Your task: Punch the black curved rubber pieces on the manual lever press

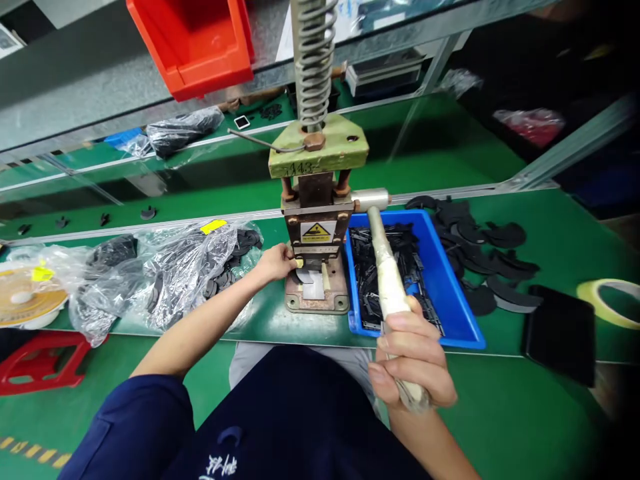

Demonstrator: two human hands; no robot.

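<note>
A hand press stands before me, with a green top plate (320, 152), a coil spring above and a yellow warning label (317, 232) on its ram. My right hand (415, 360) is wrapped round the press lever (387, 267), whose grip is covered in pale wrapping; the lever points down towards me. At the press base (313, 302), my left hand (278, 263) pinches a black curved piece (303, 276) from the left side, below the ram. Its fingertips are partly hidden, and a yellow bit shows by them.
A blue bin (450, 300) of thin black parts stands right of the press. Black curved pieces (465, 233), a black flat box (560, 333) and a tape roll (613, 303) lie beyond. Plastic bags (185, 267) fill the left. A red bin (200, 47) hangs over the shelf edge.
</note>
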